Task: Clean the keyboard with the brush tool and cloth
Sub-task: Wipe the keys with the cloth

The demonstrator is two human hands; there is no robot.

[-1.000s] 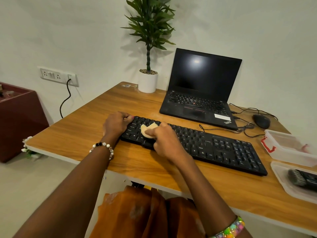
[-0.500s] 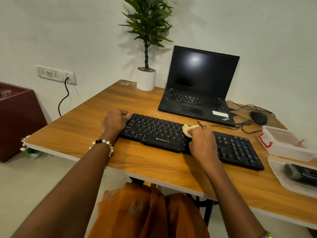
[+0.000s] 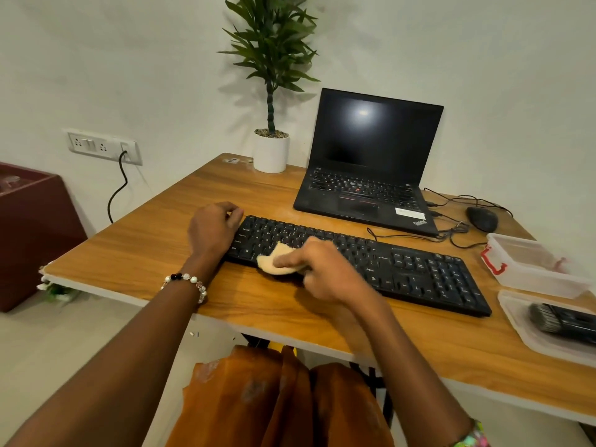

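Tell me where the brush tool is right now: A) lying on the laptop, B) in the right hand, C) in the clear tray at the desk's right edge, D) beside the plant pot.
C: the brush tool lies in the clear tray at the right edge of the desk, while the right hand holds the cloth on the keyboard.

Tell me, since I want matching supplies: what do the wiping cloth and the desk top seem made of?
The cloth looks like soft beige fabric, perhaps microfibre: matte, limp folds. The desk top looks like wood-grain laminate or veneer: streaked brown, mild sheen, pale edge.

left hand (image 3: 214,228) curled, right hand (image 3: 325,269) pinching
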